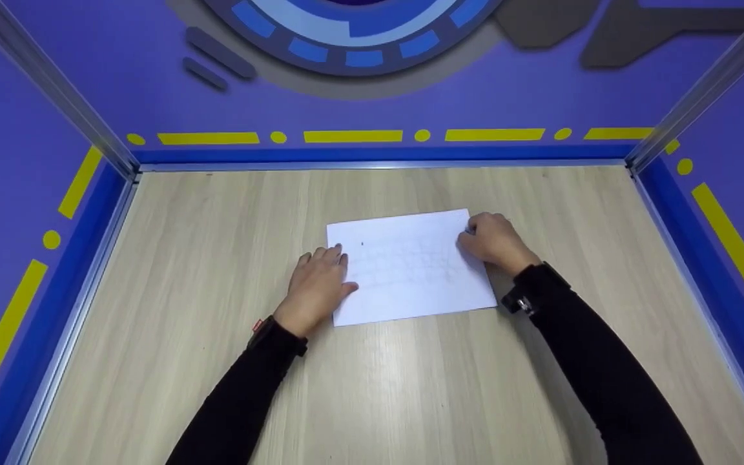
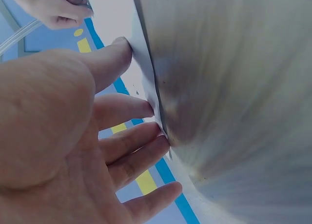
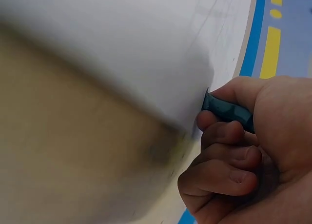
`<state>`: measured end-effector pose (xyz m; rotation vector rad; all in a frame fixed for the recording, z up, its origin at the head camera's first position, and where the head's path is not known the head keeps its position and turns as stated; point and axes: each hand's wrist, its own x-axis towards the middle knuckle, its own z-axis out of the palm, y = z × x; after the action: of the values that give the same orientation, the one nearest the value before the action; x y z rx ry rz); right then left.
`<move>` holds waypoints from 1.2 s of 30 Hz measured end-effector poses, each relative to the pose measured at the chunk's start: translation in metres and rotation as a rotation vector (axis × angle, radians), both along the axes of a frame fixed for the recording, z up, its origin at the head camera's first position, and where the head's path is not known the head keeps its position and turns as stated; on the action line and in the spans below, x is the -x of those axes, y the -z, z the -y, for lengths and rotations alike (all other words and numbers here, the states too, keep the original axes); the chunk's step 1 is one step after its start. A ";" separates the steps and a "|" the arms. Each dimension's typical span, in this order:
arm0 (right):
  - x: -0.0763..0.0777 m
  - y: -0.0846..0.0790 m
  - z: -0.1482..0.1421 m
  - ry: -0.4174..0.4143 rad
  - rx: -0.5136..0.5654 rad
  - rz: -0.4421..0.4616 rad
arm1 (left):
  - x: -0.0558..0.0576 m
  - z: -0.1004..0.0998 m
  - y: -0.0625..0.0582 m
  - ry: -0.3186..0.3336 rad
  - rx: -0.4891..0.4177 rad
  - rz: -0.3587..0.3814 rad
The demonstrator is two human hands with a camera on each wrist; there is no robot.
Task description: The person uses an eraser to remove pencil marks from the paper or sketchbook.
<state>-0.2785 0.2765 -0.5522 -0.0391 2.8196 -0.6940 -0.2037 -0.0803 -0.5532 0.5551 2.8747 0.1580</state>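
A sheet of white paper point(image 1: 404, 278) lies slightly turned on the table, with faint grey lines across it and a tiny dark mark near its upper left. My left hand point(image 1: 317, 284) rests along the sheet's left edge, thumb and fingers spread, some fingertips on the paper. At the upper right corner is my right hand point(image 1: 495, 240), fingers curled. In the right wrist view it pinches a small dark green tool point(image 3: 226, 111) between thumb and forefinger. The tool's thin pointed tip is at the paper's surface, and its rear end is hidden in the hand.
The light wood table point(image 1: 230, 213) is bounded by metal rails point(image 1: 385, 165) and blue-purple panels point(image 1: 411, 110) at the back and both sides. Yellow dashes and dots run along the panels. Both forearms wear black sleeves and wrist straps.
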 end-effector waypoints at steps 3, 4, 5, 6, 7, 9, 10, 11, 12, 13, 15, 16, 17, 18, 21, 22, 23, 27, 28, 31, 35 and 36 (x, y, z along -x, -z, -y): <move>-0.001 -0.001 -0.002 0.010 -0.018 0.010 | -0.001 0.001 0.000 0.002 -0.009 -0.008; -0.001 -0.002 -0.001 0.012 -0.027 0.010 | -0.001 0.001 0.000 0.003 -0.012 -0.010; -0.001 -0.004 0.001 0.015 -0.035 0.010 | -0.001 0.001 0.000 0.005 -0.013 -0.012; -0.002 -0.005 0.003 0.018 -0.041 0.011 | -0.001 0.001 0.000 0.006 -0.015 -0.016; -0.002 -0.007 0.006 0.017 -0.042 0.014 | -0.001 0.001 0.000 0.006 -0.015 -0.017; -0.001 -0.009 0.014 0.010 -0.029 0.024 | -0.001 0.001 0.000 0.004 -0.010 -0.017; -0.001 -0.011 0.019 0.005 -0.013 0.032 | -0.001 0.001 0.000 0.003 -0.007 -0.017; -0.001 -0.012 0.025 -0.004 0.004 0.039 | -0.001 0.001 0.000 0.001 -0.005 -0.018; 0.000 -0.013 0.032 -0.016 0.017 0.042 | -0.001 0.000 0.000 0.000 -0.003 -0.018; 0.000 -0.014 0.040 -0.025 0.029 0.041 | -0.001 0.000 0.000 -0.001 -0.002 -0.017; 0.001 -0.017 0.058 -0.040 0.044 0.029 | -0.001 0.000 -0.001 -0.001 -0.008 -0.014; 0.002 -0.018 0.069 -0.048 0.047 0.026 | -0.001 0.000 0.000 0.001 -0.010 -0.013; 0.002 -0.019 0.079 -0.058 0.047 0.017 | 0.000 0.000 0.000 0.002 -0.011 -0.013; 0.003 -0.020 0.091 -0.066 0.047 0.012 | 0.000 0.000 0.000 0.003 -0.013 -0.014; 0.003 -0.022 0.126 -0.098 0.031 0.016 | 0.000 0.001 0.000 0.005 -0.018 -0.016; 0.003 -0.022 0.138 -0.105 0.021 0.024 | 0.000 0.001 0.000 0.007 -0.018 -0.019; 0.003 -0.022 0.149 -0.110 0.013 0.032 | 0.000 0.001 0.000 0.006 -0.019 -0.024; 0.008 -0.008 0.186 -0.120 -0.024 0.038 | 0.000 0.002 0.002 0.008 -0.042 -0.060; 0.013 0.004 0.191 -0.131 -0.026 0.016 | -0.001 0.002 0.002 0.009 -0.050 -0.071; 0.014 0.014 0.199 -0.142 -0.070 -0.011 | -0.001 0.001 0.004 0.013 -0.067 -0.090; 0.004 0.003 0.194 -0.159 -0.138 -0.026 | -0.001 0.002 0.003 0.015 -0.052 -0.070; 0.004 0.003 0.190 -0.160 -0.141 -0.032 | -0.001 0.002 0.002 0.015 -0.046 -0.063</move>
<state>-0.2824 0.0868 -0.5550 -0.2506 2.8475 -0.4628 -0.2027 -0.0823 -0.5553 0.6007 2.9337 0.2079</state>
